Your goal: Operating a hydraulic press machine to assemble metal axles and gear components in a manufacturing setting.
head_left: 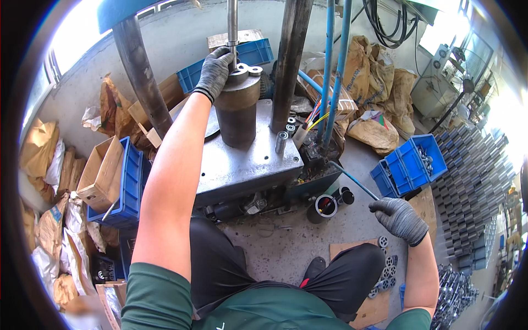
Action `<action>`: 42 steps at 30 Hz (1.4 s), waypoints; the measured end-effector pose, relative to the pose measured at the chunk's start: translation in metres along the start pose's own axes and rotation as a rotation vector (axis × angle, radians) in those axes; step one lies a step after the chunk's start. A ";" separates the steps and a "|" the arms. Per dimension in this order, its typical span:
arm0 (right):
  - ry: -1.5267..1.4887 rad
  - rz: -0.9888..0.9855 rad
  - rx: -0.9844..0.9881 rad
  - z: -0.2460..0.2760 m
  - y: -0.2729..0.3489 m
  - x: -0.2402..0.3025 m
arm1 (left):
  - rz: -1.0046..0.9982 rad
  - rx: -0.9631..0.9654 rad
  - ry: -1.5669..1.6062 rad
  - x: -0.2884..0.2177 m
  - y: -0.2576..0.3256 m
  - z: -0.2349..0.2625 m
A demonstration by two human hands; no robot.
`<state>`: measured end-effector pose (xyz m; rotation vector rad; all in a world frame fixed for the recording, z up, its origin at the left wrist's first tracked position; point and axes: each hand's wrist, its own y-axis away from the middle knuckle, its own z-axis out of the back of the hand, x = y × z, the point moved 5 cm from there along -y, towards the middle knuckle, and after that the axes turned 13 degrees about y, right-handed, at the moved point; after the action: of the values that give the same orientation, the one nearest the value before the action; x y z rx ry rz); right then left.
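Observation:
My left hand (213, 72), in a grey knit glove, reaches up and forward with its fingers curled round the lower end of an upright shiny metal rod (232, 22). The rod stands over a thick dark steel cylinder (236, 118); the exact contact under the fingers is hidden. Small metal rings (254, 71) lie on the cylinder's top, beside the rod. The cylinder rests on a flat steel machine table (264, 159). Out to the right, my gloved right hand (400, 220) is closed round the end of a thin blue lever (355, 180) that slants up to the machine.
Dark steel columns (289, 60) and blue pipes (334, 77) rise by the table. A small metal sleeve (281, 142) stands near its right corner. Blue bins (415, 162) and stacked metal tubes (467, 181) are at right; another blue crate (129, 187) is at left. Black cups (322, 209) stand on the floor.

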<state>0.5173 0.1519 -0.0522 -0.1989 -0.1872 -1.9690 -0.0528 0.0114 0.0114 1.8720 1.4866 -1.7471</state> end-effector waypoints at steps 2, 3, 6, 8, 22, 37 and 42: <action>0.051 0.031 0.018 -0.002 0.003 0.002 | 0.004 -0.005 0.019 0.001 0.000 -0.001; 0.052 0.028 0.016 -0.001 0.004 0.000 | 0.007 -0.010 0.039 0.001 0.000 -0.002; 0.186 0.115 0.208 -0.010 0.004 0.000 | 0.012 -0.005 0.008 0.002 -0.001 -0.002; 0.108 0.061 0.144 -0.007 0.001 -0.002 | 0.007 -0.009 0.011 0.002 -0.001 0.000; 0.057 0.058 -0.195 0.019 -0.008 0.009 | -0.007 0.018 -0.027 0.001 -0.008 0.006; 0.491 -0.172 -0.932 0.149 -0.160 -0.040 | -0.176 -0.220 -0.189 -0.018 0.005 -0.014; 0.472 -0.226 -0.945 0.158 -0.177 -0.049 | -0.308 -0.384 -0.146 -0.024 0.014 -0.007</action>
<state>0.3824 0.2997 0.0832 -0.3148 1.0818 -2.1288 -0.0330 -0.0032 0.0269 1.3572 1.9633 -1.5275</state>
